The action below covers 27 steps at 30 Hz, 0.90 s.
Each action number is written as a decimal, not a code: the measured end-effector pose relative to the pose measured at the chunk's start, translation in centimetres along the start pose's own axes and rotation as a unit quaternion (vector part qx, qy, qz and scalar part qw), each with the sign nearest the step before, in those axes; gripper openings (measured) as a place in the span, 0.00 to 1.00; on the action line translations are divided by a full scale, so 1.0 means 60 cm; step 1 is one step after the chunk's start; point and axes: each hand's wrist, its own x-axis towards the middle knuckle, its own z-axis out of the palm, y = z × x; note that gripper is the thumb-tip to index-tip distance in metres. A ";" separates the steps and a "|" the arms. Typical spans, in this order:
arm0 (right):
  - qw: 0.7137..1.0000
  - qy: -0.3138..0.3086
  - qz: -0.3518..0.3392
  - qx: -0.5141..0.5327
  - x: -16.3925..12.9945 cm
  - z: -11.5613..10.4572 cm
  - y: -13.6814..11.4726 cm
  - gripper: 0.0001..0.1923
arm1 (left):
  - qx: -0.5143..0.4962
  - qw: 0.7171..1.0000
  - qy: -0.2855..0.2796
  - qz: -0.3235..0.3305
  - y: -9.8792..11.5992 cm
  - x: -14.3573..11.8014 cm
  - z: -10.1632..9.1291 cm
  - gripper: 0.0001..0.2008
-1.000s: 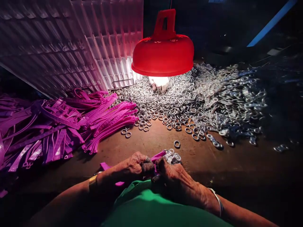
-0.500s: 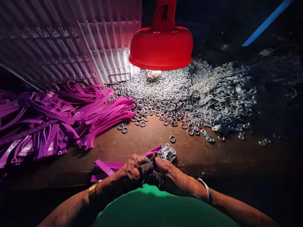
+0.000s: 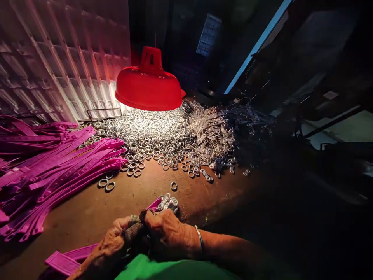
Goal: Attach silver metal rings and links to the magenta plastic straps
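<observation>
My left hand (image 3: 118, 233) and my right hand (image 3: 169, 231) are closed and pressed together near the table's front edge. Dark knitted covers wrap some of the fingers. Between them a magenta strap (image 3: 154, 204) pokes out beyond the fingertips; the exact grip is hidden behind the knuckles. At that end, just past my right hand, sits a small bunch of silver metal rings (image 3: 167, 203). More magenta straps (image 3: 68, 260) lie beside and under my left forearm. One loose ring (image 3: 174, 186) rests on the wood beyond my hands.
A large heap of silver rings (image 3: 157, 132) lies under a red lamp (image 3: 150, 89). To its right are piled linked metal pieces (image 3: 211, 136). Many magenta straps (image 3: 58, 171) cover the left side of the brown table (image 3: 96, 210). Behind stands a ribbed translucent panel (image 3: 72, 58).
The camera view has swung to the right, so the lamp, heaps and hands appear farther left. Both hands stay closed together at the strap, with the ring bunch still beyond them.
</observation>
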 end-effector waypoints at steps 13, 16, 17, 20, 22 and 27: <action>0.982 0.160 -0.033 0.092 -0.036 0.018 0.081 0.14 | 0.184 0.968 0.007 0.170 0.009 0.065 0.034 0.25; 0.979 0.130 -0.053 0.150 -0.031 0.006 0.071 0.15 | 0.168 0.975 -0.024 0.141 0.031 0.050 0.029 0.23; 0.977 0.113 -0.067 0.168 -0.029 0.000 0.063 0.15 | 0.154 0.980 -0.038 0.122 0.040 0.041 0.028 0.23; 0.972 0.057 -0.112 0.200 -0.029 -0.023 0.037 0.16 | 0.090 0.993 -0.064 0.043 0.070 0.004 0.027 0.21; 0.973 0.032 -0.125 0.192 -0.033 -0.034 0.021 0.15 | 0.043 0.994 -0.098 0.003 0.088 -0.022 0.030 0.19; 0.988 0.020 -0.066 0.138 -0.056 -0.029 -0.006 0.17 | 0.067 0.993 -0.093 -0.029 0.092 -0.051 0.036 0.20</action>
